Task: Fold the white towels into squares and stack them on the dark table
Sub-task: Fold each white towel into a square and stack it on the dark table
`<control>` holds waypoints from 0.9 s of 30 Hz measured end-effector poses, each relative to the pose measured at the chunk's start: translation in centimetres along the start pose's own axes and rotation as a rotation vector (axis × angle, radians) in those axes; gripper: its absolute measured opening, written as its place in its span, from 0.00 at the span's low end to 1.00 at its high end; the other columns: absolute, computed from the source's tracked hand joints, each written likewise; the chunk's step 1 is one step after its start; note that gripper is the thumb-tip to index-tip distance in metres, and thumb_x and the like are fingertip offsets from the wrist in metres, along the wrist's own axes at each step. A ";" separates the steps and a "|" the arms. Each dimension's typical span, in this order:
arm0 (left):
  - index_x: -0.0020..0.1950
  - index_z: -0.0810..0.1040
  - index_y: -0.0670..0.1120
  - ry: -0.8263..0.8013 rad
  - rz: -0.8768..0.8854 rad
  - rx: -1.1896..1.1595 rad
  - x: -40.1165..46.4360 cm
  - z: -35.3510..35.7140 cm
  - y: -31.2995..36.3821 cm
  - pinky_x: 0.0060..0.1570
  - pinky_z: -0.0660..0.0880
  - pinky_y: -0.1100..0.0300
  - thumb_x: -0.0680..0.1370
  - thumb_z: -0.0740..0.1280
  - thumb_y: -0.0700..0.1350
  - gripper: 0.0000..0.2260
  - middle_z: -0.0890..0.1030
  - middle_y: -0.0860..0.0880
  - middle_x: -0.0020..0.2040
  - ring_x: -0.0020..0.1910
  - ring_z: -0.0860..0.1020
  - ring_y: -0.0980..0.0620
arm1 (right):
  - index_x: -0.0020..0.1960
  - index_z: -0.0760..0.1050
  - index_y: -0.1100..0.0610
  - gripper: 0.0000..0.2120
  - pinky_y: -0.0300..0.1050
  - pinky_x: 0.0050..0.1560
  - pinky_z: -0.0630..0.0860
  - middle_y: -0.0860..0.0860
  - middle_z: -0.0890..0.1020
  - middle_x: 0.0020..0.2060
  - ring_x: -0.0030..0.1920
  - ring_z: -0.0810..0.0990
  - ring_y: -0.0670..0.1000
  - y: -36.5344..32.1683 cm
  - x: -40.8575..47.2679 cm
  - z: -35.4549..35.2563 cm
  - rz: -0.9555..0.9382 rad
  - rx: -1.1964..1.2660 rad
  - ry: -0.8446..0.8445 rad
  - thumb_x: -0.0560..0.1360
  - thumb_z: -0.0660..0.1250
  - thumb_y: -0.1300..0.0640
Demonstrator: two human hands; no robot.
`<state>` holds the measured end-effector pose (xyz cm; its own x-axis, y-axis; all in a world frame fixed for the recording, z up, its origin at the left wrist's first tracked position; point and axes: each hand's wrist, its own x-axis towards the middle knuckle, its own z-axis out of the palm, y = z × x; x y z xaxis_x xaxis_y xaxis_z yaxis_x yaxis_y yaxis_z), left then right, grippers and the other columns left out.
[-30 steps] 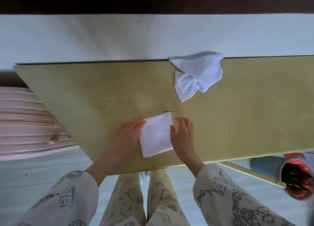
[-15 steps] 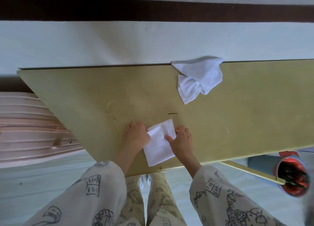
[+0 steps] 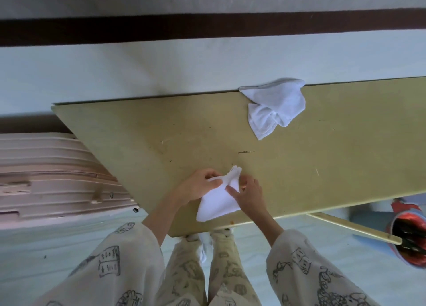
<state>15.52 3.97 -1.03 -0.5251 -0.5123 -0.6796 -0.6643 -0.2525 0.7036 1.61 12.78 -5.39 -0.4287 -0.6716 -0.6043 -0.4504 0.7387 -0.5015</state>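
The folded towel [image 3: 217, 203] lies at the near edge of the table [image 3: 322, 167], far corner lifted. The left hand [image 3: 198, 187] pinches that raised corner; the right hand [image 3: 247, 196] rests on the cloth with curled fingers, seeming to pinch its right edge. To fold well, bring the pinched edge over until corners meet (keep layers aligned), then press flat. A crumpled towel [image 3: 274, 107] waits at the far edge, well apart

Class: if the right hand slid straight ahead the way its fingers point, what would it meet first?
The folded towel it already touches; the right hand points up-left, with the left hand probably next.
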 end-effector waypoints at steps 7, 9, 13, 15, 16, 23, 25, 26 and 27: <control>0.51 0.75 0.47 0.155 0.154 0.014 -6.6 -3.3 2.6 0.34 0.67 0.72 0.79 0.61 0.44 0.04 0.75 0.55 0.40 0.36 0.72 0.58 | 0.57 0.75 0.55 0.12 0.24 0.48 0.68 0.44 0.77 0.52 0.52 0.74 0.39 -6.2 -0.5 -5.7 -0.345 0.146 -0.498 0.74 0.69 0.57; 0.52 0.75 0.45 0.259 0.154 -0.078 -9.1 -4.4 3.3 0.39 0.70 0.66 0.79 0.62 0.43 0.05 0.77 0.51 0.42 0.38 0.75 0.55 | 0.58 0.76 0.58 0.13 0.23 0.48 0.69 0.45 0.79 0.53 0.54 0.76 0.42 -8.3 -1.2 -6.9 -0.426 0.109 -0.561 0.74 0.68 0.56; 0.53 0.76 0.44 0.543 0.175 -0.243 -15.1 -5.1 4.2 0.37 0.73 0.65 0.78 0.63 0.41 0.05 0.79 0.49 0.42 0.38 0.77 0.54 | 0.55 0.77 0.60 0.10 0.28 0.42 0.72 0.51 0.81 0.47 0.45 0.77 0.44 -12.3 -3.4 -8.3 -0.604 0.020 -0.611 0.76 0.66 0.56; 0.51 0.76 0.45 0.679 0.165 -0.328 -18.2 -4.0 3.9 0.33 0.72 0.70 0.78 0.63 0.42 0.04 0.80 0.50 0.41 0.34 0.77 0.61 | 0.44 0.75 0.61 0.08 0.31 0.36 0.66 0.53 0.76 0.38 0.38 0.72 0.47 -14.1 -5.4 -8.8 -0.739 -0.048 -0.584 0.76 0.66 0.55; 0.51 0.76 0.46 0.760 0.159 -0.373 -19.8 -3.4 3.6 0.33 0.72 0.72 0.78 0.63 0.43 0.04 0.80 0.51 0.41 0.34 0.77 0.63 | 0.39 0.72 0.58 0.10 0.32 0.33 0.63 0.51 0.72 0.34 0.35 0.68 0.46 -15.1 -6.6 -8.8 -0.805 -0.087 -0.562 0.76 0.66 0.55; 0.51 0.78 0.46 1.159 0.044 -0.507 -31.1 2.3 0.1 0.41 0.75 0.63 0.78 0.62 0.40 0.06 0.81 0.51 0.42 0.39 0.78 0.55 | 0.38 0.71 0.59 0.12 0.40 0.33 0.62 0.50 0.68 0.31 0.32 0.65 0.47 -21.9 -17.8 -8.2 -1.282 -0.289 -0.532 0.74 0.66 0.52; 0.50 0.77 0.46 1.271 0.014 -0.558 -35.9 4.5 -1.6 0.42 0.75 0.62 0.79 0.61 0.38 0.07 0.82 0.50 0.42 0.38 0.80 0.56 | 0.38 0.73 0.59 0.11 0.44 0.36 0.65 0.50 0.71 0.30 0.33 0.67 0.48 -22.9 -22.9 -6.3 -1.440 -0.333 -0.567 0.73 0.67 0.52; 0.49 0.77 0.46 1.330 0.011 -0.576 -38.4 5.8 -2.5 0.40 0.75 0.64 0.79 0.60 0.38 0.07 0.82 0.51 0.42 0.36 0.80 0.59 | 0.39 0.74 0.58 0.09 0.46 0.38 0.67 0.51 0.74 0.32 0.35 0.71 0.50 -23.2 -25.5 -4.9 -1.511 -0.369 -0.591 0.73 0.67 0.52; 0.48 0.77 0.47 1.390 -0.004 -0.588 -40.8 7.4 -3.5 0.39 0.74 0.66 0.79 0.60 0.38 0.07 0.81 0.52 0.43 0.34 0.79 0.62 | 0.41 0.76 0.57 0.09 0.47 0.41 0.70 0.52 0.78 0.34 0.38 0.75 0.52 -23.2 -28.5 -3.7 -1.567 -0.432 -0.613 0.73 0.67 0.51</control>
<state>35.36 31.80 22.72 0.6070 -0.7726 -0.1863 -0.1865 -0.3664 0.9116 21.37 14.58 25.81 0.8717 -0.4844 0.0741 -0.3177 -0.6737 -0.6672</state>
